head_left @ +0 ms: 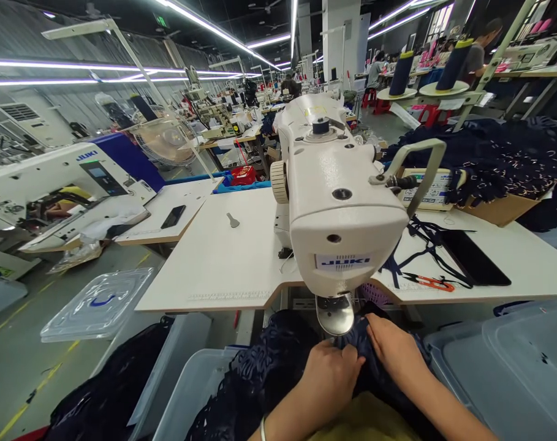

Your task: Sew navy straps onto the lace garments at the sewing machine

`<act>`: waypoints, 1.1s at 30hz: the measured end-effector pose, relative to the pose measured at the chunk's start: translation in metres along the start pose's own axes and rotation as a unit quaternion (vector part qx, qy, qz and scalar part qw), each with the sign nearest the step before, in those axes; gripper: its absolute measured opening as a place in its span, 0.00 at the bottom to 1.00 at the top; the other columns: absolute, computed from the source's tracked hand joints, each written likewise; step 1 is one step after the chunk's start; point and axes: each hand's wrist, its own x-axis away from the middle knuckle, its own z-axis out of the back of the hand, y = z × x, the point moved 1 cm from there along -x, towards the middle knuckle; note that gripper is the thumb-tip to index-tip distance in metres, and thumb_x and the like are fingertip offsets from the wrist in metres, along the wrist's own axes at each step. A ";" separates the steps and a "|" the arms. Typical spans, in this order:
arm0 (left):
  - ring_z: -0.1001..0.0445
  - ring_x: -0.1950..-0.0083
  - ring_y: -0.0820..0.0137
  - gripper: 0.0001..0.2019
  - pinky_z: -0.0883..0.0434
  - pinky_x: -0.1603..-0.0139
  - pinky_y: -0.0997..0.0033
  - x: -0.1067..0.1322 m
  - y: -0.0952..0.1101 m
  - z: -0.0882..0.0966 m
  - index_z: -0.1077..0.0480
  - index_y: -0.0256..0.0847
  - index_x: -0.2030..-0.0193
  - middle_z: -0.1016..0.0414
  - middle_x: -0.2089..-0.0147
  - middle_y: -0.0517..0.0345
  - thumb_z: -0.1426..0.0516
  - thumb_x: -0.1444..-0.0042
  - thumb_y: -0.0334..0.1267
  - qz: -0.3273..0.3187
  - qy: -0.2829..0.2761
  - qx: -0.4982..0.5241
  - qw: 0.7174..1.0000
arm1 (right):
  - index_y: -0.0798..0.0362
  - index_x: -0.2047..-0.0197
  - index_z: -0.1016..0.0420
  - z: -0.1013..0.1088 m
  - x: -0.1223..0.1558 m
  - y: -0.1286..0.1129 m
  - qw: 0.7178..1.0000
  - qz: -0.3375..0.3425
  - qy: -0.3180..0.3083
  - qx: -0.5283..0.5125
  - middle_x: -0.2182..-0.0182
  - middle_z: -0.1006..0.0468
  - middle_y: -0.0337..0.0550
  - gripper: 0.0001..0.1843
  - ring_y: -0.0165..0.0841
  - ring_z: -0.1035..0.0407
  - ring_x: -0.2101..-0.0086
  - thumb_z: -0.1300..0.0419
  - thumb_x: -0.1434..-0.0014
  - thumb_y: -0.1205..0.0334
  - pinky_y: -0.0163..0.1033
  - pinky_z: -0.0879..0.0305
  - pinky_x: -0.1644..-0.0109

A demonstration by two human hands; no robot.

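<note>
A white sewing machine (347, 226) stands before me, its head pointing towards my body. Just below its shiny metal guard (336, 315), navy fabric (358, 334) lies at the stitching area. My left hand (328, 373) is closed on this fabric, its fingers curled close in front of the guard. To the right, my right hand (393, 343) also grips the fabric, with its fingertips partly hidden in the dark folds. A bunched pile of navy straps (264, 361) hangs on the left side of my hands. The needle and the fabric edge are hidden.
Orange thread snips (428, 282), a black phone (475, 257) and loose navy strips lie on the table's right. A small metal piece (233, 220) rests on the left. Grey-blue plastic bins (512, 361) flank my lap. A navy heap (499, 153) fills a box behind.
</note>
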 end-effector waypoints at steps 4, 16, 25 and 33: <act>0.23 0.63 0.62 0.10 0.26 0.58 0.61 -0.003 0.002 0.001 0.34 0.33 0.55 0.23 0.64 0.49 0.45 0.38 0.38 0.014 -0.015 0.002 1.000 | 0.51 0.63 0.31 0.007 -0.001 -0.017 0.997 0.015 -0.024 -0.065 0.69 0.24 0.44 0.20 0.35 0.27 0.66 0.60 0.30 0.54 0.36 0.30 0.61; 0.25 0.52 0.57 0.30 0.27 0.51 0.56 0.004 0.000 0.014 0.38 0.31 0.42 0.26 0.53 0.42 0.41 0.41 0.53 0.063 -0.017 0.068 0.996 | 0.51 0.56 0.28 0.008 0.010 -0.021 0.995 0.099 -0.028 0.018 0.63 0.19 0.45 0.19 0.36 0.23 0.65 0.57 0.30 0.52 0.36 0.29 0.62; 0.26 0.69 0.74 0.13 0.31 0.69 0.80 0.009 -0.018 0.074 0.28 0.38 0.64 0.25 0.70 0.62 0.39 0.41 0.48 0.086 0.064 0.327 0.939 | 0.44 0.56 0.24 0.049 0.004 -0.077 0.957 0.236 -0.164 -0.028 0.67 0.23 0.37 0.12 0.29 0.27 0.67 0.50 0.32 0.61 0.31 0.36 0.63; 0.31 0.42 0.66 0.16 0.39 0.40 0.61 -0.001 -0.026 0.076 0.33 0.41 0.42 0.26 0.46 0.52 0.55 0.30 0.33 -0.035 0.224 0.009 0.974 | 0.47 0.60 0.33 0.016 -0.027 -0.070 0.995 -0.018 -0.012 -0.098 0.73 0.25 0.36 0.10 0.35 0.29 0.71 0.48 0.37 0.51 0.37 0.35 0.66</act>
